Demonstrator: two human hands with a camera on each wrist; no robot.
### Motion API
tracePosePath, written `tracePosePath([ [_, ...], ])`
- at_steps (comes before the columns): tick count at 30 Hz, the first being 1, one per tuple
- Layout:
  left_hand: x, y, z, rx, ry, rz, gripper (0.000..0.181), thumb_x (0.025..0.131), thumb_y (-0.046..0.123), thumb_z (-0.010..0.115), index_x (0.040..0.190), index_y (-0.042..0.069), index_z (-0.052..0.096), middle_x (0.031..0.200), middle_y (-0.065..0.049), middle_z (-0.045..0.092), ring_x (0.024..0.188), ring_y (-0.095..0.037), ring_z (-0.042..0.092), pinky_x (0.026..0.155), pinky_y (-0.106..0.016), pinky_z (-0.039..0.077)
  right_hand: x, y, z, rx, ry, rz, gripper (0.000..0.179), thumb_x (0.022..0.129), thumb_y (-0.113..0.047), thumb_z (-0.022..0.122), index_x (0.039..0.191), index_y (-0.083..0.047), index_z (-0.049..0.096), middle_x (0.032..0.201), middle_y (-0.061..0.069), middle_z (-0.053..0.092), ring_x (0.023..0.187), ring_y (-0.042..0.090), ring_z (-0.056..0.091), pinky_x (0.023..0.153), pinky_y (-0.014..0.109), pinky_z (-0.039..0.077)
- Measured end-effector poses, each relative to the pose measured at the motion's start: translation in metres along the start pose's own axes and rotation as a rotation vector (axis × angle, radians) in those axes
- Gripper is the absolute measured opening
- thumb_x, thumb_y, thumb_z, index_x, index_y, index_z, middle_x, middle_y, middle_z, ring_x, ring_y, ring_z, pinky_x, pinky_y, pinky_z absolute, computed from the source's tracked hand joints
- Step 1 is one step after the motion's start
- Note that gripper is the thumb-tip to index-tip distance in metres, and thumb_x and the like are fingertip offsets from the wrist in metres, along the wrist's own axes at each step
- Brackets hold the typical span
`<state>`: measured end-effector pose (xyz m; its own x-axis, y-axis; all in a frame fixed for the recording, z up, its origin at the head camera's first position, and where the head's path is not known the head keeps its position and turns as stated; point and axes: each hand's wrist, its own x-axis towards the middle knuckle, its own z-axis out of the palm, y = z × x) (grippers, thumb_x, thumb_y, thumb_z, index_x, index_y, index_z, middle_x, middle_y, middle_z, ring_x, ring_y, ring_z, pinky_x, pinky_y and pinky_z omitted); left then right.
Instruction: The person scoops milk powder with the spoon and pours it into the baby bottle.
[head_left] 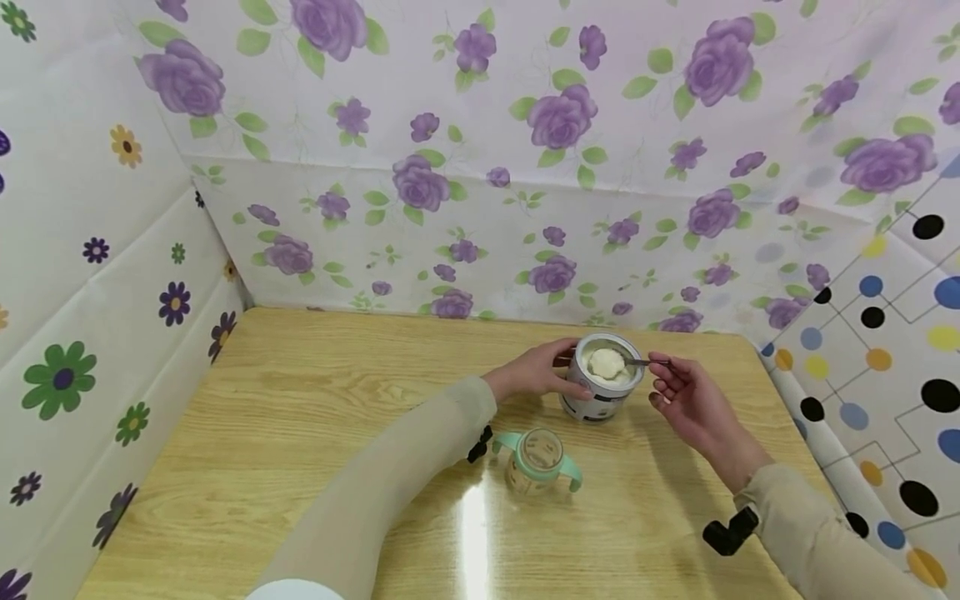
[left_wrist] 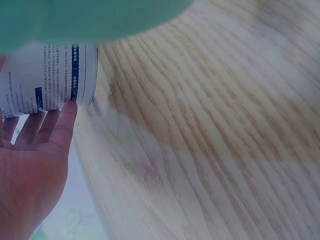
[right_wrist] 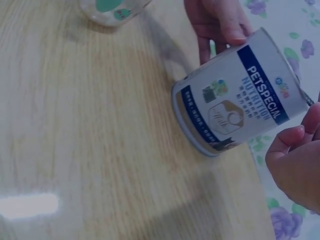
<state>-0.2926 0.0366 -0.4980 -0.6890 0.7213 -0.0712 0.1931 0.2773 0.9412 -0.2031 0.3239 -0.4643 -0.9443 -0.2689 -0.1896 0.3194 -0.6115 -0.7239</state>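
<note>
A white milk powder can (head_left: 596, 408) with blue bands stands open-topped near the back right of the table, pale powder (head_left: 606, 363) visible inside. My left hand (head_left: 542, 371) grips its left side, thumb in front and fingers behind; the left wrist view shows those fingers against the printed can wall (left_wrist: 55, 75). With thumb and fingertips, my right hand (head_left: 693, 404) pinches the thin handle of a spoon (head_left: 639, 362) at the can's right rim. The spoon's bowl is hard to tell from the powder. In the right wrist view, the can's label (right_wrist: 225, 100) faces the camera.
A clear baby bottle (head_left: 536, 467) with mint-green handles stands open-topped in front of the can, close to my left forearm. The wooden table (head_left: 300, 433) ends at a flower-patterned backdrop (head_left: 420, 242) behind, with patterned sheets on both sides.
</note>
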Motion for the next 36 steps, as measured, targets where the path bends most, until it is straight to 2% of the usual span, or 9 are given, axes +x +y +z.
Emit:
tracePosePath([
  [12,-0.0012,0.0029,-0.0005,0.000,-0.007,0.017,0.092,0.092,0.025,0.089,0.167,0.020,0.037,0.160,-0.005,0.051,0.150,-0.026,0.046,0.120,-0.038,0.044,-0.0012,0.0016,0.0003,0.019,0.036,0.002,0.047,0.119,-0.021,0.035,0.117,-0.004,0.079,0.099,0.004,0.081,0.084,0.018,0.065,0.078,0.032,0.049],
  [21,-0.0025,0.0039,-0.0003,-0.005,0.002,0.013,0.091,0.092,0.025,0.089,0.167,0.020,0.037,0.160,-0.006,0.051,0.150,-0.026,0.046,0.121,-0.038,0.044,0.0012,-0.0025,0.0019,0.062,-0.028,-0.009,0.049,0.120,-0.023,0.033,0.121,-0.001,0.078,0.102,0.004,0.081,0.083,0.018,0.065,0.077,0.032,0.050],
  [29,-0.0011,0.0007,-0.0004,-0.003,-0.001,0.008,0.091,0.092,0.025,0.089,0.167,0.021,0.037,0.160,-0.005,0.051,0.150,-0.026,0.046,0.121,-0.038,0.043,0.0015,-0.0013,-0.0001,0.037,0.046,0.029,0.050,0.120,-0.022,0.033,0.117,-0.002,0.079,0.100,0.004,0.081,0.080,0.016,0.065,0.076,0.030,0.051],
  [36,-0.0007,0.0003,0.0003,0.008,0.003,-0.001,0.093,0.092,0.026,0.089,0.168,0.021,0.036,0.161,-0.004,0.049,0.151,-0.024,0.046,0.122,-0.038,0.042,0.0013,0.0009,-0.0003,0.019,0.057,0.019,0.048,0.120,-0.023,0.035,0.117,-0.002,0.078,0.100,0.004,0.081,0.079,0.015,0.065,0.075,0.030,0.051],
])
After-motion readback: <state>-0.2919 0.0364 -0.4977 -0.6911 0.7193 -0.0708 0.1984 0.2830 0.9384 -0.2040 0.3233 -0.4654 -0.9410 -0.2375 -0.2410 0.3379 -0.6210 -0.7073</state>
